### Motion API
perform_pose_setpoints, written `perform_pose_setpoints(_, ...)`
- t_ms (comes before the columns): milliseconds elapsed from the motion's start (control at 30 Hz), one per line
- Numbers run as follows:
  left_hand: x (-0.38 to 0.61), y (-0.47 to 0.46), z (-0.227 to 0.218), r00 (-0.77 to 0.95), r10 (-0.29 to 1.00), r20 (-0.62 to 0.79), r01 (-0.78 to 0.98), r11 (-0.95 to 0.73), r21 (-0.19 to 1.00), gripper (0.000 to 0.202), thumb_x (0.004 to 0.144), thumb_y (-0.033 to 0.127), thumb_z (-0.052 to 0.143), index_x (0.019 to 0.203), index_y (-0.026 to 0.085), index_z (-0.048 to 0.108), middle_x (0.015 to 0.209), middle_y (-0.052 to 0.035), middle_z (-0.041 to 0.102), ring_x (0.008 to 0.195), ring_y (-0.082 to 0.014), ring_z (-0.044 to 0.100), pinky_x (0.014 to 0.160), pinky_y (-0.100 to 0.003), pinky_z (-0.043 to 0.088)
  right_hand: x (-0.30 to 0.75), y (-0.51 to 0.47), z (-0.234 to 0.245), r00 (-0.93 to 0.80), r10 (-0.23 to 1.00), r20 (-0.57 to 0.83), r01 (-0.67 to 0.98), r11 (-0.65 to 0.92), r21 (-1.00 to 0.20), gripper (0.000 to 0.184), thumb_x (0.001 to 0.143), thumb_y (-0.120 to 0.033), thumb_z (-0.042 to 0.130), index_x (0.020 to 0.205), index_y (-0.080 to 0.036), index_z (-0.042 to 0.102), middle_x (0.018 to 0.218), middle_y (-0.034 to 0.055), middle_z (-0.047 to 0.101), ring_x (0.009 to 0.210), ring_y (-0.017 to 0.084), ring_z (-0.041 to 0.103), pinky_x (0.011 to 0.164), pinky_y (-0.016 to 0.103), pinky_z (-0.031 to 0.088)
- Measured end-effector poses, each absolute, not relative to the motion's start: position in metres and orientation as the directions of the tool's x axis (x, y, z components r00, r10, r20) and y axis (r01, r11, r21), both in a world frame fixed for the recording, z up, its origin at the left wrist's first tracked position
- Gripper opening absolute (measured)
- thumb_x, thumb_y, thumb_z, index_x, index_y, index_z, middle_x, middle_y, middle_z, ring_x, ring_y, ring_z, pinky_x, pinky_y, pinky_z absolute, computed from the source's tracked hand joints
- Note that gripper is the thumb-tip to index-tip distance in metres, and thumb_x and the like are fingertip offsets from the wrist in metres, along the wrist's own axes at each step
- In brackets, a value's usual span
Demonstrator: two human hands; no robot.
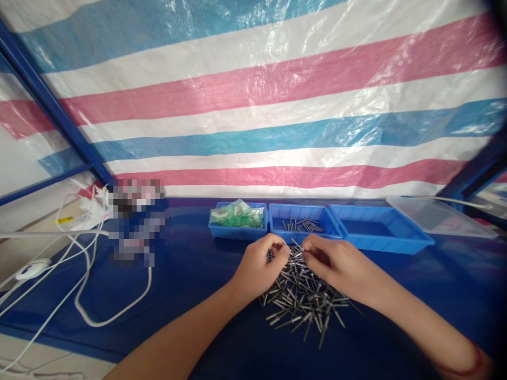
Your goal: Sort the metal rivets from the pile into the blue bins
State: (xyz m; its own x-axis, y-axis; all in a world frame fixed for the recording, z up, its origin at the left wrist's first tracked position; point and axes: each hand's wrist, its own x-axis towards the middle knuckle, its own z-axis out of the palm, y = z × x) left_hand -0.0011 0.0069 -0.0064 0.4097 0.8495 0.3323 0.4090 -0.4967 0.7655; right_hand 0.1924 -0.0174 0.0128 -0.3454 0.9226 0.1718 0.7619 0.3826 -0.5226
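Observation:
A loose pile of silver blind rivets (307, 303) with long thin stems lies on the blue tabletop. Over the pile's far end, my left hand (257, 264) has thumb and forefinger pinched together; what sits between them is too small to make out. Close beside it on the right, my right hand (340, 264) pinches a blind rivet (297, 245) whose stem points toward the left hand. Just beyond both hands is a blue bin (336, 230) with some rivets (303, 226) lying in it.
To the left stands a blue bin (237, 232) holding green-and-clear plastic bags (240, 214). A third blue bin (396, 243) is at the right, with a clear plastic lid (443, 216) behind. White cables (91, 316) trail over the table's left side. Striped sheeting (277, 105) hangs behind.

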Motion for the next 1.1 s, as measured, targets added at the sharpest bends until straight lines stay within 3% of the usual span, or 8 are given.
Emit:
perform_pose_setpoints(133,-0.002,0.006,-0.002,0.388,0.855,0.345,0.4,-0.494,0.772,0.012,0.09,0.024,0.049,0.085,0.018,0.058,0.08,0.0006,0.063,0.074,-0.0126,0.057,0.072,-0.022,0.044,0.197,-0.013,0.011,-0.337,0.928,0.16,0.825,0.373,-0.424,0.008,0.085,-0.021,0.047,0.085,-0.021,0.055,0.055,-0.0056,0.045,0.05,0.013,0.046,0.052,0.026,0.03)
perform_pose_setpoints(233,-0.001,0.004,-0.001,0.397,0.844,0.36,0.37,-0.506,0.779,0.013,0.091,0.024,0.048,0.089,0.018,0.06,0.082,-0.0002,0.063,0.075,-0.0125,0.057,0.073,-0.022,0.044,0.192,-0.017,0.014,-0.366,0.912,0.185,0.726,0.404,-0.557,0.013,0.088,-0.03,0.049,0.094,-0.021,0.057,0.062,-0.0039,0.052,0.054,0.013,0.048,0.053,0.025,0.034)
perform_pose_setpoints(333,0.001,0.002,-0.001,0.415,0.832,0.369,0.342,-0.519,0.784,0.015,0.092,0.025,0.047,0.093,0.018,0.061,0.086,-0.0009,0.063,0.078,-0.0127,0.057,0.074,-0.022,0.043,0.184,-0.021,0.017,-0.371,0.9,0.227,0.619,0.423,-0.662,0.023,0.092,-0.038,0.045,0.083,-0.021,0.057,0.073,-0.0003,0.059,0.061,0.013,0.051,0.057,0.025,0.038)
perform_pose_setpoints(433,0.002,0.001,-0.001,0.423,0.824,0.376,0.348,-0.531,0.773,0.014,0.092,0.023,0.049,0.094,0.018,0.061,0.086,-0.0013,0.063,0.079,-0.0131,0.057,0.074,-0.023,0.042,0.181,-0.021,0.016,-0.338,0.9,0.274,0.572,0.428,-0.7,0.028,0.093,-0.038,0.043,0.078,-0.02,0.057,0.073,0.0009,0.059,0.064,0.013,0.052,0.059,0.026,0.039)
perform_pose_setpoints(800,0.002,0.003,-0.008,0.491,0.778,0.391,0.434,-0.608,0.665,0.016,0.091,0.027,0.051,0.09,0.016,0.063,0.079,-0.0017,0.058,0.075,-0.0138,0.057,0.07,-0.023,0.042,0.185,-0.017,0.009,-0.221,0.93,0.294,0.442,0.364,-0.82,0.023,0.088,-0.042,0.055,0.087,-0.02,0.064,0.082,0.0036,0.063,0.071,0.016,0.055,0.061,0.027,0.043)
perform_pose_setpoints(1100,0.0,0.006,-0.006,0.425,0.811,0.403,0.418,-0.571,0.707,0.011,0.087,0.027,0.058,0.082,0.018,0.058,0.078,0.0001,0.06,0.075,-0.0136,0.057,0.069,-0.023,0.042,0.184,-0.02,0.01,-0.275,0.887,0.371,0.503,0.462,-0.731,0.016,0.091,-0.031,0.05,0.088,-0.021,0.061,0.079,0.0027,0.059,0.065,0.014,0.05,0.057,0.027,0.04)
